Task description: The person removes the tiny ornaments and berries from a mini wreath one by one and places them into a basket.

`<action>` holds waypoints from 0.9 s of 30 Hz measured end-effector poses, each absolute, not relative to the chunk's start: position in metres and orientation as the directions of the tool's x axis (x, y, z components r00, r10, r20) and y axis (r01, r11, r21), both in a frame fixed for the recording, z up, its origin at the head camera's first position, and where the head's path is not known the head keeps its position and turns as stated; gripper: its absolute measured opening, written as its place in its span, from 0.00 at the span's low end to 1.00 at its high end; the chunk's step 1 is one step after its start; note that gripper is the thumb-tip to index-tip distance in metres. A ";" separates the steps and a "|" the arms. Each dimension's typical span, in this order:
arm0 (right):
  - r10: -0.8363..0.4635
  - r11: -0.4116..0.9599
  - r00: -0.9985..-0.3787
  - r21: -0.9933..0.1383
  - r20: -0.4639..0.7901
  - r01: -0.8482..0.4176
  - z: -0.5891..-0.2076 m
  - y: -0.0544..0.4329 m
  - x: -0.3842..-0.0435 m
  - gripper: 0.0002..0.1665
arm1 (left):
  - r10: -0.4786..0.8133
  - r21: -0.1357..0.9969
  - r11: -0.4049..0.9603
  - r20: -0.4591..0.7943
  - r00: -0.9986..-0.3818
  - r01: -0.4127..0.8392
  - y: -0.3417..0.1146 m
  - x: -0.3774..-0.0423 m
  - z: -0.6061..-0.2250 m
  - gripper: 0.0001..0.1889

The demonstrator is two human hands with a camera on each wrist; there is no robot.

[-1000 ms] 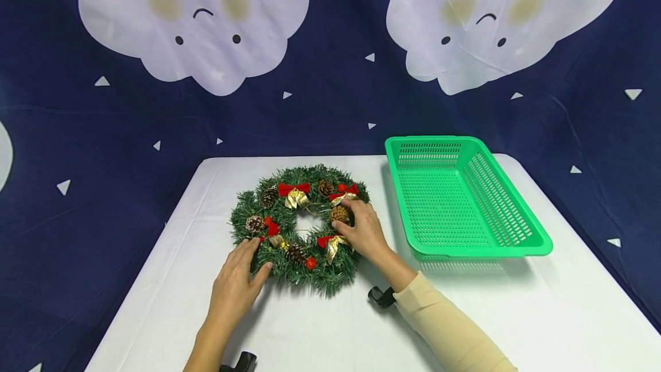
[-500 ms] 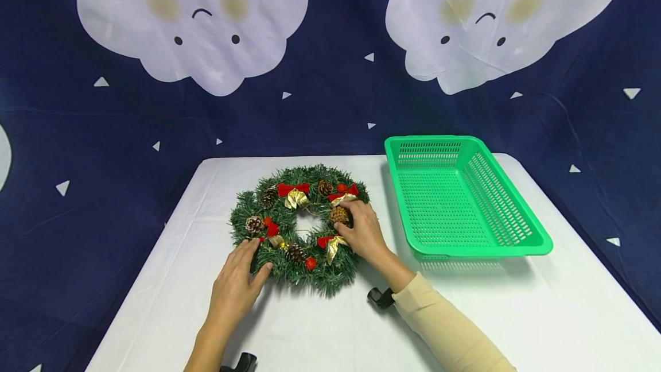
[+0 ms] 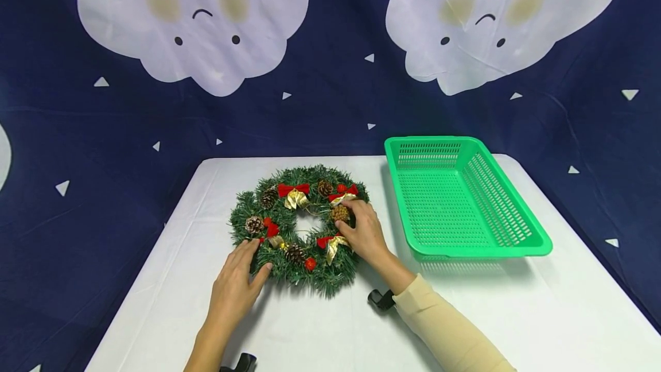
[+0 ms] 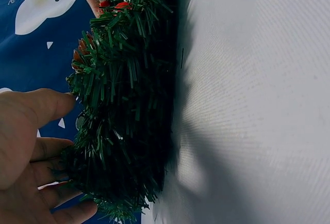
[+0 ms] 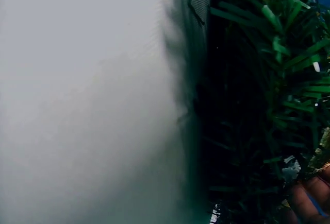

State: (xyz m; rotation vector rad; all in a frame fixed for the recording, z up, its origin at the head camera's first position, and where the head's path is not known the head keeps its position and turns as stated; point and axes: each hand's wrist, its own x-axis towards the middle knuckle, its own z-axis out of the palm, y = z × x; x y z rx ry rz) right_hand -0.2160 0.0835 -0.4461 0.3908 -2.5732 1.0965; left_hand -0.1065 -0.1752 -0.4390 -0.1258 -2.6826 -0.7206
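Note:
A green Christmas wreath [image 3: 289, 182] lies flat on the white table, trimmed with red and gold bows, red berries and several pine cones. On its right side, my right hand [image 3: 365, 231] pinches a brown pine cone [image 3: 339, 213] between thumb and fingers. That cone sits within the wreath, beside a gold-tailed bow [image 3: 334, 245]. My left hand [image 3: 234, 283] rests its spread fingers on the wreath's lower left edge, near a red bow [image 3: 272, 229]. In the left wrist view, the fingertips of the left hand [image 4: 31, 152] touch the green tinsel.
A green slotted plastic basket [image 3: 404, 211] stands on the right half of the white table [image 3: 320, 332]. Behind the table hangs a dark blue cloth [image 3: 330, 113] with cloud faces. Black wrist mounts [image 3: 381, 298] sit under both forearms.
My right thumb has shifted slightly to the right against the pine cone. The left hand, wreath and basket stay where they were.

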 end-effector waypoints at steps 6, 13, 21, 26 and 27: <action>-0.122 0.650 -0.894 -0.646 0.431 -0.400 -0.442 0.084 -0.214 0.29 | -0.007 0.468 0.866 0.365 -0.931 0.177 -0.175 -0.106 -0.439 0.32; -0.127 0.633 -0.881 -0.646 0.457 -0.426 -0.435 0.083 -0.210 0.29 | -0.003 0.469 0.866 0.347 -0.938 0.171 -0.176 -0.106 -0.438 0.32; -0.119 0.603 -0.887 -0.677 0.446 -0.421 -0.420 0.084 -0.203 0.29 | -0.005 0.473 0.864 0.350 -0.937 0.172 -0.176 -0.107 -0.438 0.32; -0.117 0.582 -0.864 -0.671 0.490 -0.459 -0.411 0.086 -0.198 0.30 | -0.003 0.474 0.863 0.348 -0.937 0.173 -0.176 -0.106 -0.438 0.32; -0.117 0.578 -0.856 -0.667 0.503 -0.471 -0.409 0.087 -0.197 0.30 | -0.003 0.474 0.863 0.348 -0.938 0.173 -0.176 -0.106 -0.438 0.32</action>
